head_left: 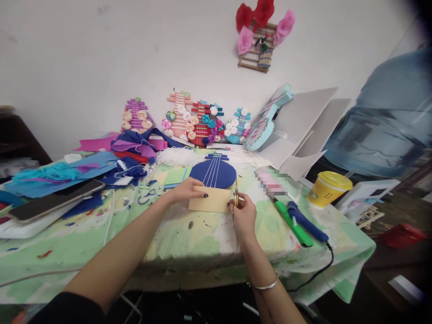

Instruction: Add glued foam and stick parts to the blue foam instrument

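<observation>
My left hand (189,191) grips a pale yellow sheet of paper or thin foam (209,201) by its left side, thumb on top. Close to the sheet's right edge, my right hand (243,212) is closed around gold-handled scissors (236,198), their blades pointing up and away from me. Whether the blades touch the sheet is hard to make out. Just behind lies a dark blue lute-shaped craft piece (213,172) with white strings, partly covered by the yellow sheet.
At right lie a green utility knife (293,223), a blue glue gun (308,221) with a cord, and a yellow bucket (329,189). A phone (57,201) and coloured scraps (67,173) cover the left. Several decorated lutes (201,123) lean on the wall.
</observation>
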`<state>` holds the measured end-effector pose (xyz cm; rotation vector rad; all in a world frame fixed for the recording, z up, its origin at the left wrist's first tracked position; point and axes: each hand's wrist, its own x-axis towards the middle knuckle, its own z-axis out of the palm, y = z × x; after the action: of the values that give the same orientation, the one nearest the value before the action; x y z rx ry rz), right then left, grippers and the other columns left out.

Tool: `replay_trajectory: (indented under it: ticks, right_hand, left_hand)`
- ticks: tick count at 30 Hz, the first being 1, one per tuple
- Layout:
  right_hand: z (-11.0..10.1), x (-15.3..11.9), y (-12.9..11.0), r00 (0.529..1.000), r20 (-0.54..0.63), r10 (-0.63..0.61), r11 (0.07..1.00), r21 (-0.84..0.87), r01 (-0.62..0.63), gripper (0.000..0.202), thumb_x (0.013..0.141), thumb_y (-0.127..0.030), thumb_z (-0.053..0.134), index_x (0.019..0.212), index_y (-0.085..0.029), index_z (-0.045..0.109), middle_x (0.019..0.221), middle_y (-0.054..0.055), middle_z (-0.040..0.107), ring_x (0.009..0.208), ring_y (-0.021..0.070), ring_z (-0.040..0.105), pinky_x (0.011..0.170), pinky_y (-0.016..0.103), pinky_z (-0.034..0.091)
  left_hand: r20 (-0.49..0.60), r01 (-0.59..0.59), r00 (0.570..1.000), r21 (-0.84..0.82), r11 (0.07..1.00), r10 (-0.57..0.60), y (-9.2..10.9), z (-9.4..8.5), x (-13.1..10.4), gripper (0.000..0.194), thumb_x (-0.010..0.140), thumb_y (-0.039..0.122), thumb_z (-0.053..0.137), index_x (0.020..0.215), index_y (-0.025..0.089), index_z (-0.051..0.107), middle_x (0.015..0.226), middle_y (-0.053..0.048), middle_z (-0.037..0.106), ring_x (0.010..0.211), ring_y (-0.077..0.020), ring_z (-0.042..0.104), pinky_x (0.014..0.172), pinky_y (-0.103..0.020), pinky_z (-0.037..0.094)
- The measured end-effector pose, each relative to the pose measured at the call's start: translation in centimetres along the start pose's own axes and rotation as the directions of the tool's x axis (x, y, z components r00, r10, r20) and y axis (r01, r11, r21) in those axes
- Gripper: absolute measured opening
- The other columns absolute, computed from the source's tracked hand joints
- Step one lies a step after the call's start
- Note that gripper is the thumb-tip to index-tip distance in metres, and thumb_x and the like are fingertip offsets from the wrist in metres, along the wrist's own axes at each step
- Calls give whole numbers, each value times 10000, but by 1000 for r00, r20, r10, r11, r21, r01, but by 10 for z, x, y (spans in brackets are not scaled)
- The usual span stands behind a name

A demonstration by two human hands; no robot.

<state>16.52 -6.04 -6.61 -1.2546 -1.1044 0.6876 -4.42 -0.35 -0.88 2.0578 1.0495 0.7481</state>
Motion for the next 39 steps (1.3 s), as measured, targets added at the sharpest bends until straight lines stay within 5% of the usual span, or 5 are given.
replay_trajectory:
  ticks: [10, 17, 24, 33, 39]
  right_hand:
    - [2, -7, -16, 998, 19, 63, 971, 228, -65, 334, 679, -403, 652, 893, -166, 553, 629, -3, 623, 490, 123, 564, 447, 236, 465]
    - [3, -14, -22, 932, 361, 0, 959, 264, -103, 344, 715, -500, 620, 749, -178, 506, 448, -86, 446, 315, 40, 347, 299, 158, 276]
    - [0, -16, -22, 905, 418, -83, 969, 246, -24, 326, 757, -493, 591, 720, -183, 498, 421, -98, 381, 328, 41, 315, 332, 165, 230]
    - [-8, -6, -29, 998, 36, -52, 982, -178, 57, 309, 721, -406, 596, 889, -147, 614, 620, 12, 606, 529, 140, 526, 520, 247, 399]
    - [-35, 21, -48, 969, 248, -11, 577, -790, 209, 190, 754, -173, 482, 824, -143, 656, 757, 103, 688, 700, 215, 613, 586, 265, 361]
  left_hand:
    - [-213, 91, 957, -420, 903, -196, 4, 1, 1, 252, 556, 303, 756, 715, 128, 669, 633, -6, 641, 559, -130, 562, 506, -208, 399]
    - [-386, -29, 885, -606, 795, -262, 1, -7, 0, 289, 548, 316, 748, 719, 106, 645, 609, -22, 641, 521, -135, 569, 466, -214, 396]
    - [-454, -89, 846, -637, 766, -280, 1, -17, 0, 305, 544, 328, 748, 732, 109, 649, 629, -31, 661, 537, -157, 594, 468, -230, 417]
    - [-400, -67, 875, -659, 749, -274, 7, -11, -1, 297, 529, 305, 769, 715, 97, 667, 607, -33, 655, 521, -144, 583, 452, -213, 401]
    - [-355, -21, 894, -644, 764, -275, 5, -9, 0, 265, 544, 311, 757, 688, 113, 656, 583, -11, 632, 502, -125, 559, 436, -199, 370]
